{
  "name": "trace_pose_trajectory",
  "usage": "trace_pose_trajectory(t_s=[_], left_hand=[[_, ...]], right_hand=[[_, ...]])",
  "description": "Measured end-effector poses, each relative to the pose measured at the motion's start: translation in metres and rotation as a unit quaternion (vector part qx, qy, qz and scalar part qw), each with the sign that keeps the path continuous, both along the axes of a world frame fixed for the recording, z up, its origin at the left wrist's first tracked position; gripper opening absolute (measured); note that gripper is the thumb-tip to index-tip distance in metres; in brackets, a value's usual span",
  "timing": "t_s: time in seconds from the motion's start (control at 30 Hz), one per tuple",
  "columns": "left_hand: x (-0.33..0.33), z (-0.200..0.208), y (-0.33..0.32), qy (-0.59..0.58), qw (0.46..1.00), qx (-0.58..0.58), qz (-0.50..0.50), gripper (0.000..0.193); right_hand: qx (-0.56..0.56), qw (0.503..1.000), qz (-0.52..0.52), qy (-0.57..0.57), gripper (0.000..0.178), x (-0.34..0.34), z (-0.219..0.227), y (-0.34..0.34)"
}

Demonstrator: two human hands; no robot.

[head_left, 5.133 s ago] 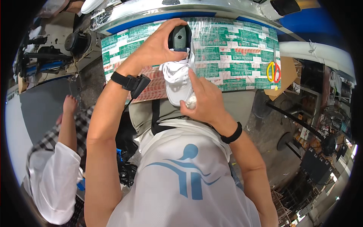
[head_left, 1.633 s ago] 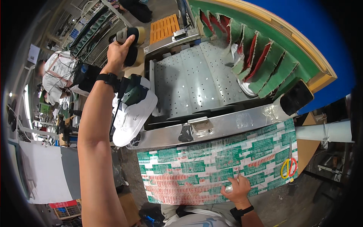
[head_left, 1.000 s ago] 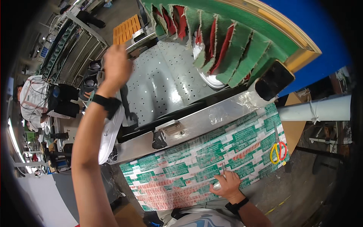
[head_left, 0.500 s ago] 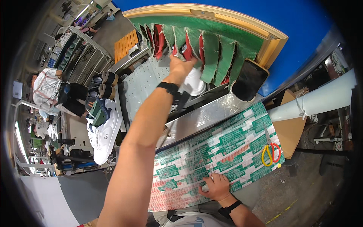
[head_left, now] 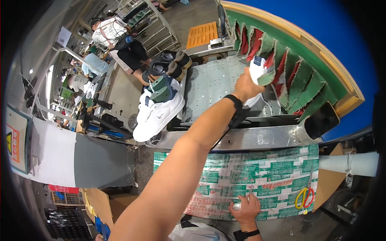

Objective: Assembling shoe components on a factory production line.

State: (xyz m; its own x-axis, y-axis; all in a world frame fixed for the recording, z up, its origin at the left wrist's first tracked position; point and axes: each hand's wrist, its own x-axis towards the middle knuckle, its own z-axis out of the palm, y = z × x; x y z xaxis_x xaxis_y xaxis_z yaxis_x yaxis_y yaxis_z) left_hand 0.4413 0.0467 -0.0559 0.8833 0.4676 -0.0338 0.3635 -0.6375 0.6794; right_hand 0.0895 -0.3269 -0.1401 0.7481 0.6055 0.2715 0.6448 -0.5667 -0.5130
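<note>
My left hand reaches out over the conveyor and is closed round a white sneaker with a dark blue patch. The sneaker stands at the slit green and red strip curtain, and one strip lies against it. Below the hand another white shoe part and pale laces show, partly covered by my wrist. Near my body, my right hand rests on a board covered with green and white tape. Its fingers are curled round a small whitish object with a thin pointed tip; its kind is unclear.
White sneakers with green inserts stand left of the perforated metal plate, with dark shoes behind. Yellow and red scissors lie on the board. A phone leans by the wooden frame. A person stands far left.
The view has turned left, so the scene sits farther right. My left hand has drawn the white sneaker out from among the strips. My right hand stays on the board.
</note>
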Motion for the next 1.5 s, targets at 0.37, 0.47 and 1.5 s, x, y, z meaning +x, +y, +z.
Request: trace_pose_trajectory(t_s=[0.37,0.47,1.5], left_hand=[[-0.150,0.133,0.010,-0.099,0.922,-0.371,-0.053,0.056],[-0.275,0.145,-0.022,-0.112,0.953,-0.278,-0.044,0.078],[-0.541,0.002,-0.049,-0.057,0.790,-0.611,0.025,0.024]], right_hand=[[0.028,0.999,-0.004,-0.030,0.038,0.004,0.005,0.011],[0.031,0.999,-0.012,-0.002,0.041,-0.003,0.008,0.004],[0.023,0.971,0.237,0.002,0.106,-0.066,0.126,0.066]])
